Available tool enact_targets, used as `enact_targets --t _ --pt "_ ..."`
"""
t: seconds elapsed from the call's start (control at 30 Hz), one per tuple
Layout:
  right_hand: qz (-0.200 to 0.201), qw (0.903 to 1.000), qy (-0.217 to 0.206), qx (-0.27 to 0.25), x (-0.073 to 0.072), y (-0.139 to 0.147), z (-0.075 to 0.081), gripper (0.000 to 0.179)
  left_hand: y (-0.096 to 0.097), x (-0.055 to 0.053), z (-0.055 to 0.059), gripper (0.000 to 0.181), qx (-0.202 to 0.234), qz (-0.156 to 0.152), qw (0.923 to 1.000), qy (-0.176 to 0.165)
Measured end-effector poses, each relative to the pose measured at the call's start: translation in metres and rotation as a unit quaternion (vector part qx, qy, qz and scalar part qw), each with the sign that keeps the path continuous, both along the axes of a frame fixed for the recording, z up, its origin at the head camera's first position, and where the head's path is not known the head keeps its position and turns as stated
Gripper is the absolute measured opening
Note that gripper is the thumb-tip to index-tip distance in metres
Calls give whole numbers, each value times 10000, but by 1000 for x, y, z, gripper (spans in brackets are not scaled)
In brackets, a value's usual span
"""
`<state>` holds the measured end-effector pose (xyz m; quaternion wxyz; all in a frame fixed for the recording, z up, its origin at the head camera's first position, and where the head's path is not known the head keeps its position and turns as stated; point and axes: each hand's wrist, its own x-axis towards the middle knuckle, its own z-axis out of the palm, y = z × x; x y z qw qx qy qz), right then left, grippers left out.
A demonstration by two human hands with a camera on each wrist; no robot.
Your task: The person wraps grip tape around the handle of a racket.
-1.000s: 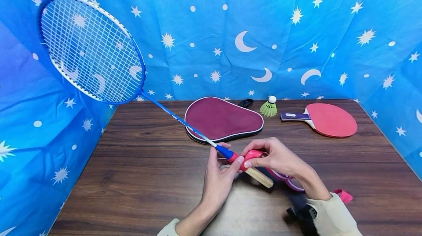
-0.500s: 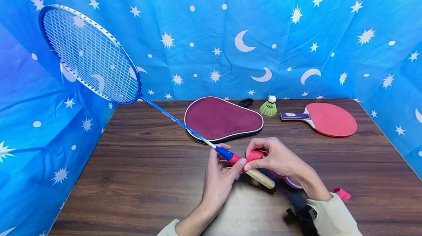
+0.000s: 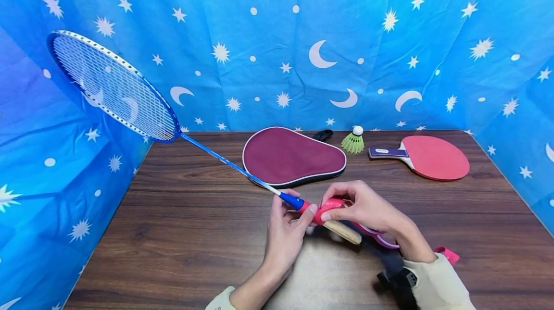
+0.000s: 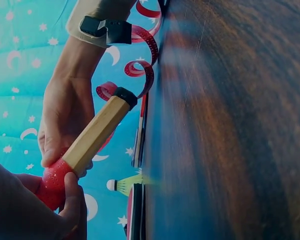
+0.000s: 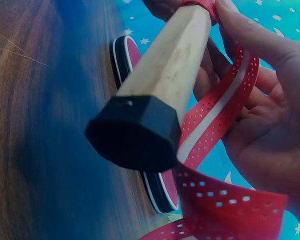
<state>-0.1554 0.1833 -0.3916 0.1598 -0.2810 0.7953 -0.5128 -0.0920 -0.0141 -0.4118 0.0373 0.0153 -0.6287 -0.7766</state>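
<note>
A blue and white badminton racket (image 3: 216, 157) slants up to the left, its bare wooden handle (image 3: 344, 233) at the lower right. My left hand (image 3: 285, 238) holds the racket around the top of the handle, where red grip tape (image 4: 54, 182) is wrapped. With thumb and fingers, my right hand (image 3: 368, 206) pinches the tape beside the wrapped part. The perforated tape strip (image 5: 217, 107), with a pale stripe on its inner side, hangs from the right hand in loose curls past the black butt cap (image 5: 135, 132). Some right fingertips are hidden behind the tape.
Behind the hands, a maroon paddle case (image 3: 292, 156) lies on the wooden table (image 3: 182, 233). A yellow-green shuttlecock (image 3: 353, 141) and a red table tennis paddle (image 3: 438, 157) are to its right. A star-patterned blue cloth (image 3: 277, 26) hangs around the table's back and sides.
The racket has turned about its shaft, so its string face looks narrower, and its head has dropped lower. Both hands stay nearly in place. The loose tape end has shifted slightly left.
</note>
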Motion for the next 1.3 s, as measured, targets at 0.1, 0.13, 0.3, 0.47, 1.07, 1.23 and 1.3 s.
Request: enact_targets --t 0.1,0.13,0.3,0.47,1.07,1.23,1.3 --pt "153 9998 -71 -143 -1 3 -1 15 0 0 1 39 61 -2 10000 -34" --pt "177 9997 -90 -156 -1 4 -1 15 0 0 1 39 74 -4 10000 -37" --pt "182 9998 -97 -76 -2 3 -2 12 0 1 1 40 39 -17 10000 79" --pt "95 9998 -183 45 -1 1 -2 13 0 0 1 40 -255 -62 9994 237" --pt "513 9958 -691 302 -3 1 -6 22 -4 3 6 48 -531 -176 9984 111" --pt "860 9939 -618 322 -3 0 -7 18 -2 2 5 52 -549 -278 9976 322" --pt "922 9942 -500 256 -2 -1 -8 17 -2 3 5 53 -568 -315 9971 394"
